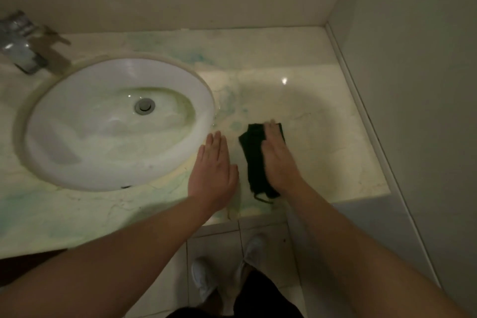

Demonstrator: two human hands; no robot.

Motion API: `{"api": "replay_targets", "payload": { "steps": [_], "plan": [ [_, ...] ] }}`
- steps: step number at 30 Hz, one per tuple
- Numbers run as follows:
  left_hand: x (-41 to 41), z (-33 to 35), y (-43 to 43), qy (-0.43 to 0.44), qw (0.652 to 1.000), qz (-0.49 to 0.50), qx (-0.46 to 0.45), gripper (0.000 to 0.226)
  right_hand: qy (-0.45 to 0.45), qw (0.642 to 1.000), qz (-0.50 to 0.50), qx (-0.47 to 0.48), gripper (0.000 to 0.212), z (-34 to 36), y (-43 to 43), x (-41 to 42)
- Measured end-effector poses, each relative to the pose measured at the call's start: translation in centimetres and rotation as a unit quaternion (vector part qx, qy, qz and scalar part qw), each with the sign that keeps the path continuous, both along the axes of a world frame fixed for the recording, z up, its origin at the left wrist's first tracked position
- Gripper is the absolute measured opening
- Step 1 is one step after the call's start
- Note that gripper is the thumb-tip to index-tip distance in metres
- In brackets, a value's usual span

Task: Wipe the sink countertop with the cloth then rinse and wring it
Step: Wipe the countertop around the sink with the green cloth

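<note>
A dark cloth (254, 156) lies folded on the pale marble countertop (322, 111), just right of the white oval sink (85, 137). My right hand (277, 157) lies flat on top of the cloth with straight fingers, pressing it to the counter. Beside it, my left hand (214, 170) rests flat and open on the counter between the sink's rim and the cloth, holding nothing. A thin loop of the cloth hangs near the counter's front edge.
A chrome faucet (22, 44) stands at the back left behind the sink. Blue-green stains mark the counter around the basin. A wall closes the right side and the back. Below the counter edge I see the tiled floor and my white shoes (206, 281).
</note>
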State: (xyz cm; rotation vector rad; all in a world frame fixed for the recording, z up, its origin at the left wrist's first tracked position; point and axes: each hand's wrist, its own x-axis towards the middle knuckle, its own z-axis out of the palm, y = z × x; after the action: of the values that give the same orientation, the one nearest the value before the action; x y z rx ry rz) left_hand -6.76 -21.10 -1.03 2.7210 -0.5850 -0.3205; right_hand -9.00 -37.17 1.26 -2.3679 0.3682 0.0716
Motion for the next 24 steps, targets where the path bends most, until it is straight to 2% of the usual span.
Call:
{"api": "replay_targets", "payload": {
  "steps": [2, 4, 7, 10, 13, 15, 19, 24],
  "plan": [
    [-0.4, 1.3, -2.1, -0.031, 0.997, 0.005, -0.072, 0.073, -0.015, 0.996, -0.067, 0.053, 0.052, 1.2, -3.2, -0.2],
    [-0.9, 2.1, -6.3, -0.057, 0.992, -0.037, -0.104, 0.072, -0.001, 0.995, -0.095, 0.031, 0.052, 1.0, -5.8, 0.2],
    [-0.5, 1.4, -11.9, -0.043, 0.999, -0.009, -0.029, 0.074, 0.003, 0.997, -0.078, -0.013, 0.053, -0.5, -8.1, 2.3],
    [-0.4, -0.2, -12.2, -0.039, 0.997, 0.028, 0.058, 0.072, 0.012, 0.996, -0.044, -0.079, 0.055, -1.2, -9.4, 5.4],
    [-0.4, 0.1, -10.5, -0.047, 0.992, 0.110, 0.030, 0.072, 0.042, 0.979, 0.000, -0.200, 0.062, -2.1, -9.5, 8.5],
    [1.1, 0.0, -10.1, -0.038, 0.982, 0.181, 0.049, 0.072, 0.045, 0.968, 0.006, -0.247, 0.066, -2.4, -9.1, 10.2],
    [7.1, -0.1, -11.2, -0.022, 0.958, 0.277, 0.064, 0.072, 0.058, 0.960, 0.016, -0.272, 0.069, -2.6, -9.2, 11.8],
    [15.6, -0.4, -13.5, -0.034, 0.959, 0.274, 0.062, 0.072, 0.045, 0.957, 0.019, -0.285, 0.067, -3.1, -9.5, 12.0]
  ]
}}
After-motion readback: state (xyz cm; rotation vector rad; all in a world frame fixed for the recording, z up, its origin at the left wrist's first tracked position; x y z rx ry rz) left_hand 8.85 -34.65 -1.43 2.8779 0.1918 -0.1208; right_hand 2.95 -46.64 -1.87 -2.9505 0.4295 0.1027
